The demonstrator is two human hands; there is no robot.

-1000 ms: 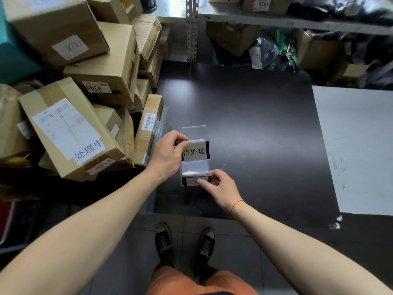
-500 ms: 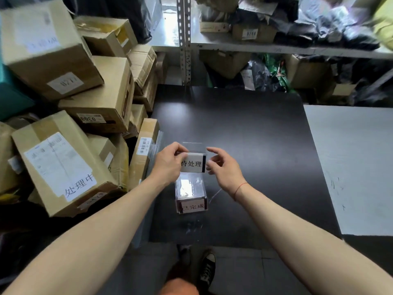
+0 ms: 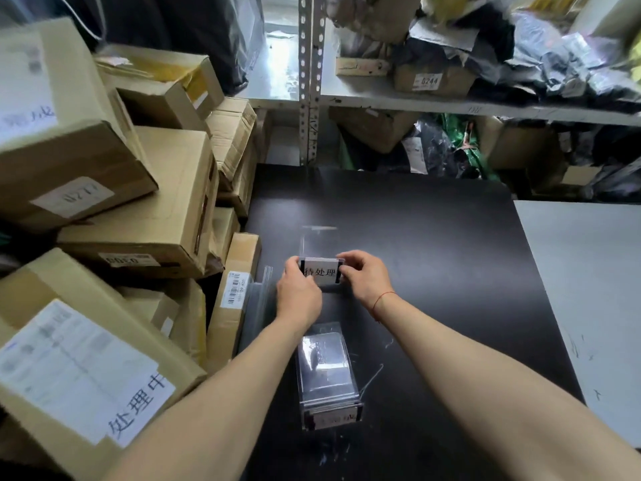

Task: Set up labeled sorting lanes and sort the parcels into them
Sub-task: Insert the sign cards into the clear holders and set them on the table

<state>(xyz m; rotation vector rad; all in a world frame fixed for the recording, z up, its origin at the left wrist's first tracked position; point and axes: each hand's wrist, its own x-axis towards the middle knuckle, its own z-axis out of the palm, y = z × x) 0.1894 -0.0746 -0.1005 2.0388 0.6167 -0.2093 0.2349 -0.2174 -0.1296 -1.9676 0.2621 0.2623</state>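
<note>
The sign holder (image 3: 321,271) reading 待处理 is pinched at both side edges over the black desk (image 3: 433,255), left hand (image 3: 298,296) and right hand (image 3: 362,277) with fingers clamped on it; it's probably best set down square and upright, label facing the person, well apart from the other clear holders (image 3: 327,376) lying nearer the desk edge; parcels (image 3: 138,203) are stacked at left, so lane room should be left there; no sorting's been started yet by the look of it.
</note>
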